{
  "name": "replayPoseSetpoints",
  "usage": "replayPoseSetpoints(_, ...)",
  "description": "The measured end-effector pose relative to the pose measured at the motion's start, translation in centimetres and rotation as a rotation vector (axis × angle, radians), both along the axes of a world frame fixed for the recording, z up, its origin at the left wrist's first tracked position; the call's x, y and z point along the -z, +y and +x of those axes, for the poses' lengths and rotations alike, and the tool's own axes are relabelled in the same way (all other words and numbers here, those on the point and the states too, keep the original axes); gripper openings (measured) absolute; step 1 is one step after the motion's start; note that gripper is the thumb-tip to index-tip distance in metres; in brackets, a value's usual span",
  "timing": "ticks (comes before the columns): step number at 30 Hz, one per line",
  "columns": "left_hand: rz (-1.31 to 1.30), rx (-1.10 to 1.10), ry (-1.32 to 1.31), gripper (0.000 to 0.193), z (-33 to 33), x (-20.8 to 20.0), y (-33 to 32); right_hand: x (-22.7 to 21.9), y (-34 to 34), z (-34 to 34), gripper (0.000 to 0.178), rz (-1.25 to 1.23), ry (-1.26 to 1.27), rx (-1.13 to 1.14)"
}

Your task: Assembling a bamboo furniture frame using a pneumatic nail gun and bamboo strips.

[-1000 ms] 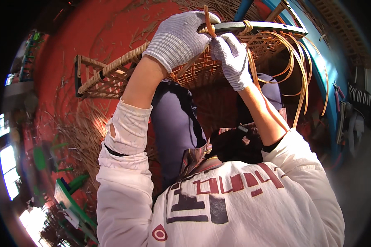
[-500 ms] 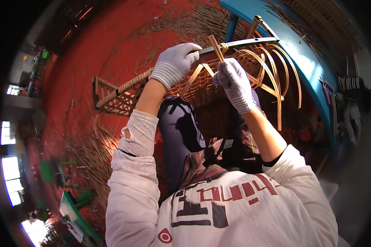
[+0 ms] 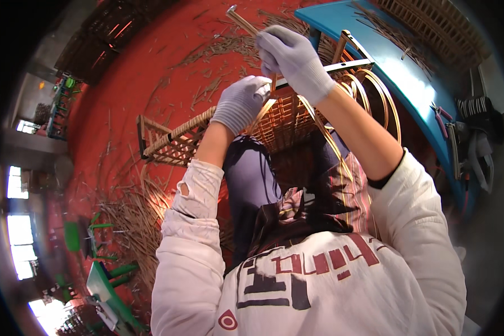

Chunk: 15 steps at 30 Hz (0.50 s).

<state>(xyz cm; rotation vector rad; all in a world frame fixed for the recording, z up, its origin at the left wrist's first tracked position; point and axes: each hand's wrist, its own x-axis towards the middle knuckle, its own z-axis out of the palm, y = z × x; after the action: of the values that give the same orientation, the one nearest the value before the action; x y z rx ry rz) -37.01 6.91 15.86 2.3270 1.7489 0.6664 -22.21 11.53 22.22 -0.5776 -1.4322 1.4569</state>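
Observation:
My gloved left hand (image 3: 242, 103) is closed in a pinch at the rail of a woven cane frame, where a short strand stands up by its fingertips. Raised above the same rail, my gloved right hand (image 3: 297, 60) is wrapped round a few cane strands (image 3: 242, 20), whose ends stick out to the upper left. The woven panel (image 3: 285, 119) lies across my knees, with an open lattice and a cane-wrapped edge. A bare metal bar (image 3: 350, 65) shows to the right of my right hand. Long cane loops (image 3: 387, 101) droop from that side.
A blue table (image 3: 425, 84) with cane scraps and pliers (image 3: 443, 119) stands at the right. Cut strips (image 3: 129, 224) litter the red floor (image 3: 112, 140). A small green stool (image 3: 107, 288) is at the lower left, and another woven piece (image 3: 437, 25) sits at the upper right.
My right hand has moved up and to the left, carrying the strands away from the bar. The cane loops have been drawn along and shifted. My left hand is slightly lower and farther right.

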Motion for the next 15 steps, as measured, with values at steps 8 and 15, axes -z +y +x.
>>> replayPoseSetpoints(8,0.109,-0.154,0.002,0.027,2.0,0.9,-1.2,4.7,11.1,-5.6,0.02,0.104,-0.631,0.082)
replayPoseSetpoints(15,0.524,-0.151,-0.069,0.035,2.2,2.1,-1.1,8.0,12.9,-6.8,0.027,0.23,-1.003,0.107)
